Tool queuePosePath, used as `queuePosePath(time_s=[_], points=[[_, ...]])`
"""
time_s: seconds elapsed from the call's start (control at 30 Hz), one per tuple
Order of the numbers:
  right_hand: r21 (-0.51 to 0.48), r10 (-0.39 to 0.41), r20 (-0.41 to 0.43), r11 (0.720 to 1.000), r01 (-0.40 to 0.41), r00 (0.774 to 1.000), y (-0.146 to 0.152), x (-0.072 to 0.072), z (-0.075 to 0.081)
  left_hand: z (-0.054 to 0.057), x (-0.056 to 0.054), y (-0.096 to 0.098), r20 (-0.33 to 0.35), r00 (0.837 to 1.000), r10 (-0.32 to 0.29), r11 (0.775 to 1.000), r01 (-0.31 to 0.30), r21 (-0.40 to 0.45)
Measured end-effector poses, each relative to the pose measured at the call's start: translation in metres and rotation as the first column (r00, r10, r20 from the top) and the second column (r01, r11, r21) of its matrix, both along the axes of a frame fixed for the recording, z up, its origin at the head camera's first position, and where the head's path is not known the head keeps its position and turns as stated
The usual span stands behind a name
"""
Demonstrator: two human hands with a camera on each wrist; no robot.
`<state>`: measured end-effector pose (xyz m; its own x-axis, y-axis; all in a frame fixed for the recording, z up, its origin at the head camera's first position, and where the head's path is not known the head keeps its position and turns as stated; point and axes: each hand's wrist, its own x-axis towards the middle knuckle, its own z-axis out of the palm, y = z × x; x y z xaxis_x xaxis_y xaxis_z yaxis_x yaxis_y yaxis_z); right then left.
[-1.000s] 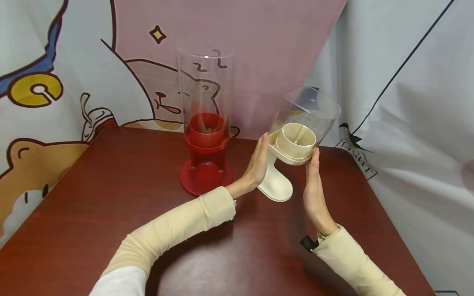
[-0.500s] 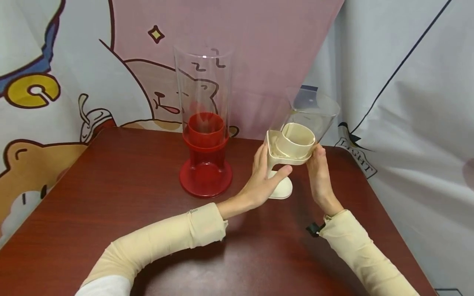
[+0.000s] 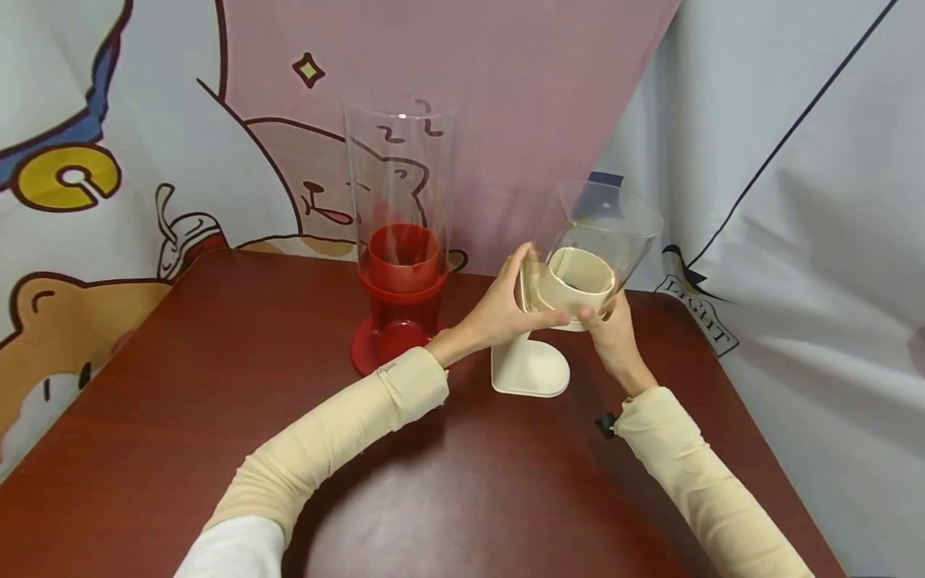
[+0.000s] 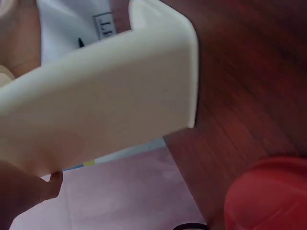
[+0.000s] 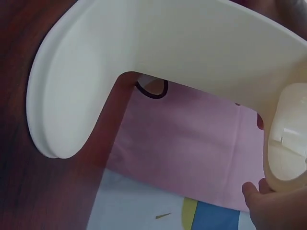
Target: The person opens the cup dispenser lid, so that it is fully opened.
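A cream stand (image 3: 531,371) with a rounded foot and a round collar (image 3: 576,281) is at the right of the table. A clear plastic container (image 3: 614,221) rises around the collar, flaring upward. My left hand (image 3: 495,313) grips the stand's left side below the container, thumb across the front. On the other side, my right hand (image 3: 614,341) holds the collar's lower right, its thumb at the front. In the left wrist view the stand's back panel (image 4: 110,96) fills much of the picture. The right wrist view shows the foot (image 5: 67,96) and right fingertips (image 5: 252,191) under the holder.
A red stand (image 3: 401,269) with a tall clear cylinder (image 3: 401,168) stands upright left of my hands, close behind my left wrist. A printed cloth (image 3: 506,96) hangs behind the dark red-brown table (image 3: 289,337) and along its right side.
My hands have gone from flat palms at the sides to gripping the holder, thumbs now in front. The cream stand has turned slightly and its foot shows more fully.
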<state>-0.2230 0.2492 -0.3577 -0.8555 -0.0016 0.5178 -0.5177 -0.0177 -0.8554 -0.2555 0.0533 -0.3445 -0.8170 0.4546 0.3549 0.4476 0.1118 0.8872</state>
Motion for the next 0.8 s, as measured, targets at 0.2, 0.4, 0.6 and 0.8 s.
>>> queuePosePath(time_s=[0.2, 0.4, 0.6, 0.8], points=[[0.051, -0.021, -0.012, 0.998, 0.022, 1.0, -0.013, 0.01, -0.002, -0.001, 0.014, -0.01, 0.021, 1.0, 0.015, 0.999, -0.016, 0.029], [0.084, -0.042, -0.01, 0.996, 0.043, 0.999, -0.03, 0.034, -0.006, -0.004, 0.036, -0.027, 0.049, 0.998, 0.026, 0.999, -0.027, 0.02], [0.073, -0.042, -0.019, 0.996, 0.043, 0.999, -0.051, 0.064, -0.01, -0.005, 0.066, -0.05, 0.055, 0.998, 0.032, 0.999, -0.032, 0.008], [0.049, 0.003, -0.041, 0.999, -0.001, 0.999, -0.072, 0.086, -0.012, -0.008, 0.094, -0.069, 0.037, 0.997, 0.063, 0.998, -0.063, 0.016]])
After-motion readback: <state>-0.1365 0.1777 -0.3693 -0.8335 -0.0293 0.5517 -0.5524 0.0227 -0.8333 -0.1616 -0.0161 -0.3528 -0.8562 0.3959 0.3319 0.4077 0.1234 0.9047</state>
